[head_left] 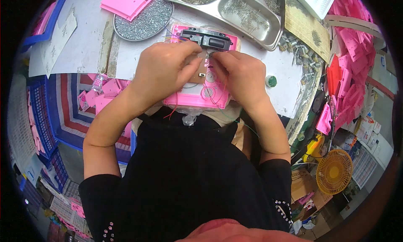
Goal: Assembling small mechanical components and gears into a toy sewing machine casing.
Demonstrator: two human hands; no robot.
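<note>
Head view: a pink plastic casing [189,102] lies open on the worktop [282,95], just in front of the person's torso, with clear plastic film [189,119] poking out below its near edge. Both hands work over its interior. The left hand [167,67] comes in from the left, its thumb and index fingertips a little apart from each other above a brown circuit board [196,78]; whether they hold a fine wire, I cannot tell. The right hand [242,74] is bent inward opposite, fingers curled close together near the board's far end; what they grip is hidden. A black plastic module [205,39] sits along the casing's far side, just beyond the fingertips.

Red wires [176,102] hang loose over the near edge, so a snag from a wrist or sleeve could strain their joints. Strands caught under the board or module could get pinched. Beyond the casing stand a round dish [142,40] of screws and a steel compartment tray [213,9] of small metal parts; a knock could spill stray metal into the open casing, perhaps causing a short. A small green-topped container [271,81] stands near the right hand, where an elbow might tip it.
</note>
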